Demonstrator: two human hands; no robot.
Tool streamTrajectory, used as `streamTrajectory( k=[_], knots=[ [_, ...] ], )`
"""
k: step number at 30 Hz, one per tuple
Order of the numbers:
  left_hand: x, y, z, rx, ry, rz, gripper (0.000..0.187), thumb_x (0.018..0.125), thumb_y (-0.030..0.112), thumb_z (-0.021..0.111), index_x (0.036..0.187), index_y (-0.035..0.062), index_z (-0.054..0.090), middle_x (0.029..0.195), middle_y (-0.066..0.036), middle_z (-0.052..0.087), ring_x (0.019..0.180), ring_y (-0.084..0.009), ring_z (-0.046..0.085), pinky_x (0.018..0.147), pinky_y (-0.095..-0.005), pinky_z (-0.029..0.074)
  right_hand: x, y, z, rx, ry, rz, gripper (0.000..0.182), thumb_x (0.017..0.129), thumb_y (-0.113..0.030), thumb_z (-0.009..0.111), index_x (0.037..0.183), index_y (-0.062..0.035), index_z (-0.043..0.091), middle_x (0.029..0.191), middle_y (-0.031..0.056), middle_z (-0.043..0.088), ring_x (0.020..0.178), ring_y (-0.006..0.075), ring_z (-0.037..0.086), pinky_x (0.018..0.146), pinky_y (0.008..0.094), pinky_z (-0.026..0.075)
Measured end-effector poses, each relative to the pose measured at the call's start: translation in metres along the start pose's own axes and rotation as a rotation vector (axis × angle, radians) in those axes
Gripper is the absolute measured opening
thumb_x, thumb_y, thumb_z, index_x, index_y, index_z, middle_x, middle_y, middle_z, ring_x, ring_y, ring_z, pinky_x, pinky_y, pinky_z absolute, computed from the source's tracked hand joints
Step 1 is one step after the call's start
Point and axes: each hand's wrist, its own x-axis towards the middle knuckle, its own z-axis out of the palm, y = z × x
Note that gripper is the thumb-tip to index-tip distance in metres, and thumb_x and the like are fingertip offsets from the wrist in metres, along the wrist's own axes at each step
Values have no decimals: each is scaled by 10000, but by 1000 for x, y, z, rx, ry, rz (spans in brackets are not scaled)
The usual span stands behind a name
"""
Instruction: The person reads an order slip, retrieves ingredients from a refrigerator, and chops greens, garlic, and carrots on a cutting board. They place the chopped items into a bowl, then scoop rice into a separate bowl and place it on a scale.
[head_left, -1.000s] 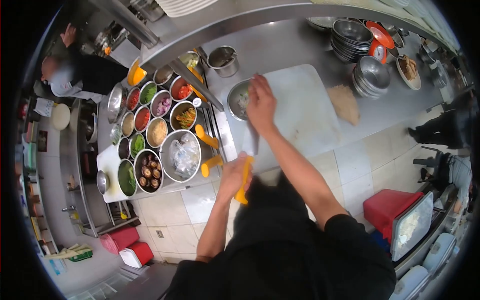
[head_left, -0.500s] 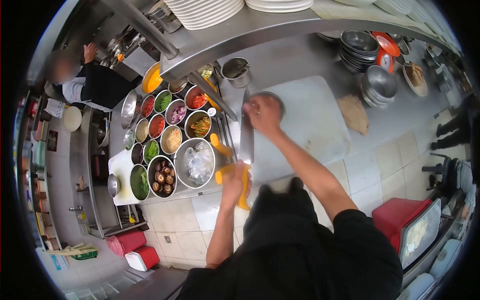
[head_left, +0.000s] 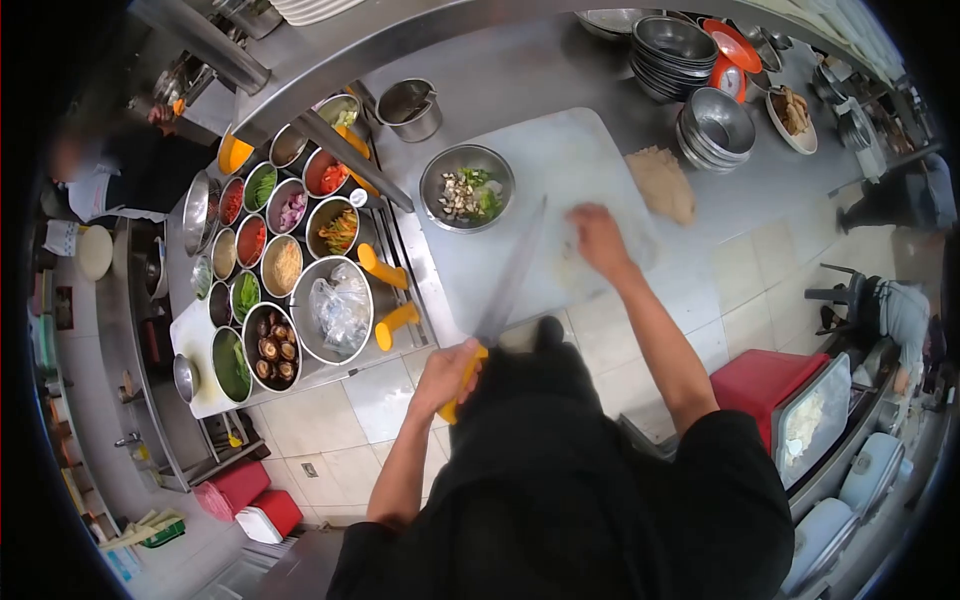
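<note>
My left hand (head_left: 447,378) is closed around the yellow handle of a long kitchen knife (head_left: 512,275). The blade slants up and to the right, over the white cutting board (head_left: 570,145). Above the board's right part is my right hand (head_left: 598,238), somewhat blurred, with bent fingers apart and no visible object in them. Small wet-looking bits lie near it on the board. A steel bowl (head_left: 467,189) at the board's upper left contains chopped green and pale pieces.
Left of the board stand several steel tubs of cut vegetables, including mushrooms (head_left: 277,349), and a tub with a plastic bag (head_left: 338,310). Two yellow handles (head_left: 382,267) stick out beside it. A cloth (head_left: 661,183) and stacked bowls (head_left: 716,128) lie right. An overhead steel shelf (head_left: 330,70) crosses above.
My right hand has moved from over the steel bowl to the right, above the board. The knife has swung from beside the board to over it. The view has shifted right.
</note>
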Motion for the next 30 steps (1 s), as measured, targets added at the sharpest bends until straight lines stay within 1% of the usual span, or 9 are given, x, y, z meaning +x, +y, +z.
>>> streamTrajectory(
  k=[5,8,11,17,20,23,24,27,30],
  knots=[
    [19,-29,3,-71,-100,-25,634,959,590,455,766,-1,579,524,-67,520,361,-128,454,359,-256,357,-46,-25,-8,106,-108,60,366,728,116,551,1034,-26,693,1068,150,633,1020,349,558,885,403,490],
    [22,-35,5,-98,-124,-92,631,958,594,452,776,2,578,526,-65,519,367,-128,459,361,-255,361,-58,-36,-6,122,59,193,349,754,107,583,1061,-22,688,1107,154,634,1001,344,584,826,390,514],
    [27,-41,8,-94,-191,-85,632,960,594,446,783,2,579,526,-63,519,373,-128,465,362,-254,365,-59,-48,1,271,102,342,331,779,95,608,1080,-22,683,1089,155,653,962,320,618,752,365,532],
    [22,-32,11,-150,-240,-99,616,966,576,454,779,1,572,528,-58,520,364,-129,454,361,-254,364,-49,-61,14,287,204,300,270,799,79,621,1040,-16,697,996,146,682,833,265,660,728,337,537],
    [3,-20,-1,-135,-168,-36,602,973,559,456,787,-4,563,523,-64,513,356,-129,439,356,-260,355,-25,-82,15,346,259,224,231,806,56,637,1013,-19,705,992,135,679,796,252,666,732,331,535],
    [-22,3,-19,-131,-28,-10,536,994,487,456,794,2,568,544,-57,518,394,-122,458,401,-253,360,19,-119,25,391,366,65,165,824,-14,667,983,-25,707,954,134,678,787,264,668,718,312,530],
    [-26,9,-23,-125,30,44,556,990,502,459,784,-4,564,531,-63,509,380,-123,447,383,-257,353,34,-126,32,300,435,-63,153,821,-20,676,970,-30,710,965,127,667,801,255,667,715,317,528],
    [-38,27,-30,-121,183,175,585,982,518,474,757,-16,557,503,-61,486,352,-118,427,347,-260,331,67,-138,62,376,504,-61,129,825,-32,669,951,-36,698,939,117,656,844,285,638,724,366,514],
    [-40,35,-35,37,381,217,510,983,438,510,766,-20,572,527,-48,517,413,-118,488,408,-271,381,78,-125,88,260,515,-69,119,815,-40,667,932,-50,688,891,95,642,844,296,596,743,408,476]
  ],
)
